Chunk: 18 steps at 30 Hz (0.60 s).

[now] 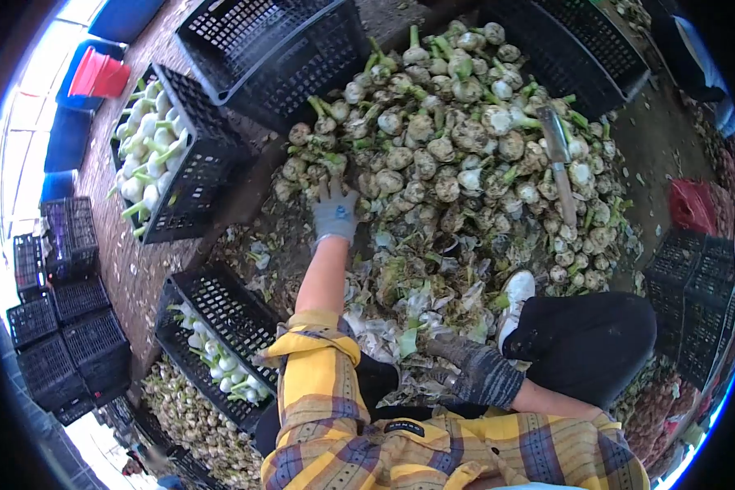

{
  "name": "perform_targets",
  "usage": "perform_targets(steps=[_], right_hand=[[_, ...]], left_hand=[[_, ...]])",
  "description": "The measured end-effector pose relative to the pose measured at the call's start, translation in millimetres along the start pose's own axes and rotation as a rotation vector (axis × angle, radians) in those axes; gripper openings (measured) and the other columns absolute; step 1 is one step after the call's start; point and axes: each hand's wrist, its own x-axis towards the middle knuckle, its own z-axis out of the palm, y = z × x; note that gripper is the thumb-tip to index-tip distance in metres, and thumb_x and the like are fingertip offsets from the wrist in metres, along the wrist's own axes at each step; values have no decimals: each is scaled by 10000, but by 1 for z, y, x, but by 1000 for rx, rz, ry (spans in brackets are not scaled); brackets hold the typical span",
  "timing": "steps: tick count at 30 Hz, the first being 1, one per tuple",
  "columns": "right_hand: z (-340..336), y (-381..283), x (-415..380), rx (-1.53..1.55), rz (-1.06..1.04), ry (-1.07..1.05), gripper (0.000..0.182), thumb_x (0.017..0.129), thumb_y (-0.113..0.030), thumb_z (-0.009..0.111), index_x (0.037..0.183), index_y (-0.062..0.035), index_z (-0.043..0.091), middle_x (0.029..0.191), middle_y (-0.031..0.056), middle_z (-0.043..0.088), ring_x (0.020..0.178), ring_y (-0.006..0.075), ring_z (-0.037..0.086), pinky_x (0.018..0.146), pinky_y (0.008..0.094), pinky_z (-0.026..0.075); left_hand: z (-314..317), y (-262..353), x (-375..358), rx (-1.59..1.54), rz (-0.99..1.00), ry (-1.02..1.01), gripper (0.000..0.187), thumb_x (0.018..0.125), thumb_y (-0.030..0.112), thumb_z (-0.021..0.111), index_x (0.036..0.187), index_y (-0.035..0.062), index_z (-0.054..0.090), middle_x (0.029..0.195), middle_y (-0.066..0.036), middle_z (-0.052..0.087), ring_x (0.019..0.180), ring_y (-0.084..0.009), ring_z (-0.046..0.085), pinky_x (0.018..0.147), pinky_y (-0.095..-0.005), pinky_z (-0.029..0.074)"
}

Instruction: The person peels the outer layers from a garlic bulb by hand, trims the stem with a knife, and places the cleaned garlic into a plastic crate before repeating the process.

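My left hand [336,214], in a light grey glove, reaches forward with its fingers spread at the near left edge of a big heap of soiled bulbs [433,147] with short green stems. Close to my lap is my right hand [474,369] in a dark, dirty glove, low over loose peelings [416,314]; what its fingers do is hard to make out. A knife [560,163] with a wide blade and a wooden handle lies on the right part of the heap.
Black crates of cleaned white bulbs stand at the left [196,175] and lower left [220,294]. More black crates [278,57] border the heap at the back. A red bucket [100,75] is at the upper left, stacked crates [694,286] at the right. My white shoe [515,304] rests beside the heap.
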Motion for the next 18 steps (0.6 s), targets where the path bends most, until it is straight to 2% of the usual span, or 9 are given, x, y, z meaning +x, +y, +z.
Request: perform_targets(steps=[2, 3, 6, 7, 10, 11, 14, 15, 18], right_hand=[[-7, -11, 3, 73, 81, 17, 503, 803, -288, 582, 1227, -31, 498, 1235, 233, 489, 1121, 363, 493, 965, 398, 384], [-6, -8, 1, 31, 12, 22, 495, 799, -285, 586, 1218, -35, 506, 1230, 227, 495, 1139, 354, 480, 969, 395, 382], [-18, -19, 4, 95, 16, 28, 492, 799, -287, 586, 1214, -36, 508, 1218, 222, 504, 1152, 349, 467, 970, 391, 382], [-11, -12, 3, 94, 4, 57, 477, 802, -285, 582, 1202, -37, 511, 1201, 215, 517, 1142, 350, 471, 960, 394, 390], [-16, -14, 5, 40, 13, 60, 456, 809, -273, 574, 1193, -35, 509, 1188, 206, 526, 1123, 354, 481, 954, 402, 393], [-16, -12, 3, 22, 2, 129, 438, 811, -262, 574, 1182, -36, 515, 1178, 201, 532, 1113, 352, 487, 950, 403, 396], [-34, -19, 5, 115, 52, 300, 409, 810, -241, 583, 1162, -39, 531, 1163, 195, 540, 1098, 347, 495, 947, 403, 397], [-36, -13, 6, 81, 20, 389, 416, 804, -238, 589, 1166, -42, 528, 1163, 194, 540, 1096, 346, 496, 949, 403, 397], [-39, 6, 9, -34, -7, 621, 487, 775, -238, 626, 1201, -40, 497, 1159, 196, 541, 1085, 351, 496, 944, 408, 397]], left_hand=[[-4, 1, -9, -78, 37, 27, 360, 749, 257, 649, 1093, 200, 559, 1363, -114, 365, 1249, -361, 345, 928, -537, 354], [12, 0, -10, -90, 39, 85, 313, 767, 301, 628, 1045, 171, 572, 1303, -122, 440, 1228, -332, 378, 922, -519, 363], [29, 6, -19, -341, -42, -13, 304, 790, 348, 593, 1030, 162, 581, 1206, -139, 524, 1203, -282, 424, 942, -468, 363], [21, 11, -25, -335, -77, -55, 373, 823, 394, 547, 1065, 112, 575, 1095, -159, 588, 1119, -291, 500, 929, -416, 390], [38, 18, -44, -765, -250, 61, 470, 839, 444, 521, 1092, 49, 557, 1056, -184, 602, 1019, -356, 545, 889, -414, 416], [49, 20, -41, -898, -256, 144, 501, 834, 434, 565, 1068, -8, 546, 997, -165, 626, 890, -308, 596, 823, -362, 449], [-16, 47, -60, -1176, -178, 133, 434, 838, 367, 605, 1043, -12, 549, 946, -116, 626, 835, -179, 573, 779, -289, 444], [-38, 55, -64, -1245, -173, -2, 432, 878, 294, 581, 1144, -36, 497, 1075, -112, 593, 996, -170, 542, 867, -274, 417], [-55, 79, -72, -1472, -41, 126, 336, 859, 279, 608, 1049, 9, 546, 931, -72, 601, 837, -119, 525, 749, -247, 429]])
